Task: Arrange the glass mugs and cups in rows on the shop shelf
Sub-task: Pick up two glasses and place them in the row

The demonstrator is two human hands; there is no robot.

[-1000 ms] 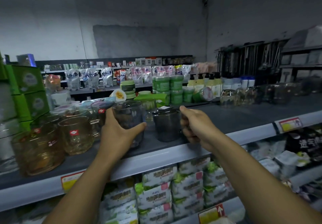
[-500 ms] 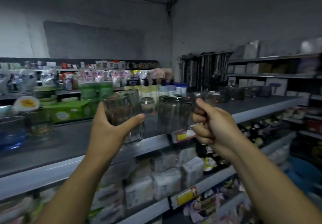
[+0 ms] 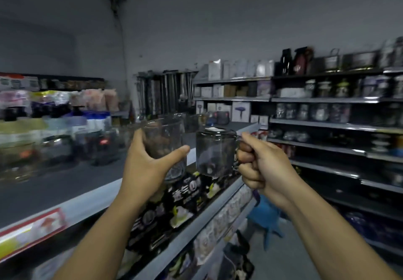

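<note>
Lifted off the dark grey shop shelf (image 3: 65,183), both glasses have swung rightward; left hand (image 3: 144,170) curls its fingers round a clear glass cup (image 3: 165,140), right hand (image 3: 261,164) fists the handle of a clear glass mug (image 3: 214,153); held aloft close together, they may clink and chip if either hand drifts.

A clear glass cup (image 3: 165,146), roughly upright, is gripped round its body by the left hand (image 3: 148,166) above the front edge of the shelf (image 3: 65,183). Just to its right, a smoky glass mug (image 3: 214,151) with a white sticker on top is held by its handle in the right hand (image 3: 261,166). More glass mugs (image 3: 102,146) stand blurred on the shelf behind.
</note>
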